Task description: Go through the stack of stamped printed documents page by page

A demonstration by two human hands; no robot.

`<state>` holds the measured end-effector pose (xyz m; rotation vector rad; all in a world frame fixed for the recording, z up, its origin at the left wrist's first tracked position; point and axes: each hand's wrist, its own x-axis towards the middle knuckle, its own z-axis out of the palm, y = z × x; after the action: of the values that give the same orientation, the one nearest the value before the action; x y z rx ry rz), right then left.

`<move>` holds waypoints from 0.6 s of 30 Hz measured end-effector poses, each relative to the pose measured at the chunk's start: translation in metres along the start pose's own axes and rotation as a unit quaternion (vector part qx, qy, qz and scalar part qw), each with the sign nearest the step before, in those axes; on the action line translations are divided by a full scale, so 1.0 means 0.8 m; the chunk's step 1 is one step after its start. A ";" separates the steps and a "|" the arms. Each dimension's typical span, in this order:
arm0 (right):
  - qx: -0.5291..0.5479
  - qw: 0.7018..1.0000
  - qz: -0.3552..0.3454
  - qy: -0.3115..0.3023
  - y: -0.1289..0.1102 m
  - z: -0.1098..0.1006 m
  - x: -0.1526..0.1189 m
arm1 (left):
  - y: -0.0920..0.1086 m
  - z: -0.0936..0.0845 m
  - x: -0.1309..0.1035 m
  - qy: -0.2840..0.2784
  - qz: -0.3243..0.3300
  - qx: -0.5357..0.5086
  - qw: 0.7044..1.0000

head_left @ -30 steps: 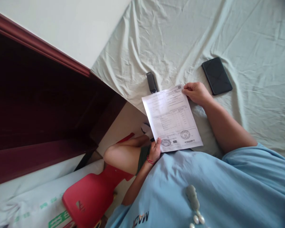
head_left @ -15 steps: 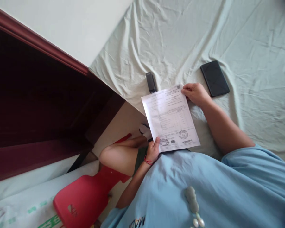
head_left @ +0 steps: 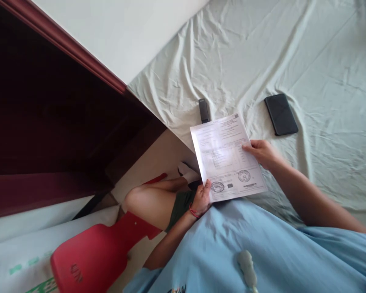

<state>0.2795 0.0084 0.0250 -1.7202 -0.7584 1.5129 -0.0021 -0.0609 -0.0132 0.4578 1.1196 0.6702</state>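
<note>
A printed sheet of paper (head_left: 227, 162) with a table, small text and two round stamps is held up in front of my blue shirt. My left hand (head_left: 202, 197), a red string at its wrist, pinches the lower left edge with the thumb on top. On the opposite side, my right hand (head_left: 262, 154) grips the right edge about a third of the way down, thumb over the print. The fingers of both hands are partly hidden beneath the sheet. Just past its top edge lies a small black stapler-like object (head_left: 203, 110), its near end close to the paper.
A black phone-like device (head_left: 281, 114) rests on the wrinkled pale sheet (head_left: 329, 89), right of my right hand. Dark red wooden furniture (head_left: 64, 49) stands at the left. Below it are a red chair (head_left: 91, 258) and a white bag (head_left: 27, 248) with green print.
My right hand has slid down from the paper's top right corner to partway along its right edge. My left hand keeps its hold. The whole view has shifted slightly.
</note>
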 end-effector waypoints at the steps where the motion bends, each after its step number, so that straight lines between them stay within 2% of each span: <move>1: 0.022 1.000 0.008 0.001 0.004 0.002 -0.006 | 0.000 -0.001 -0.001 -0.004 0.003 0.005 1.000; 6: 0.081 0.996 0.025 0.013 0.003 0.011 -0.024 | 0.009 -0.014 -0.011 -0.056 0.021 0.100 0.993; 10: 0.080 0.996 0.014 0.034 -0.005 0.011 -0.031 | 0.029 -0.022 -0.025 -0.136 -0.042 0.192 0.971; 14: 0.061 0.997 0.019 0.040 -0.006 0.010 -0.036 | 0.037 -0.027 -0.031 -0.152 -0.063 0.210 0.964; 18: 0.075 0.996 0.017 0.051 -0.004 0.005 -0.036 | 0.034 -0.030 -0.036 -0.172 -0.054 0.189 0.965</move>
<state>0.2717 -0.0126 0.0438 -1.6900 -0.5513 1.4543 -0.0394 -0.0613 0.0142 0.8007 0.9318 0.2620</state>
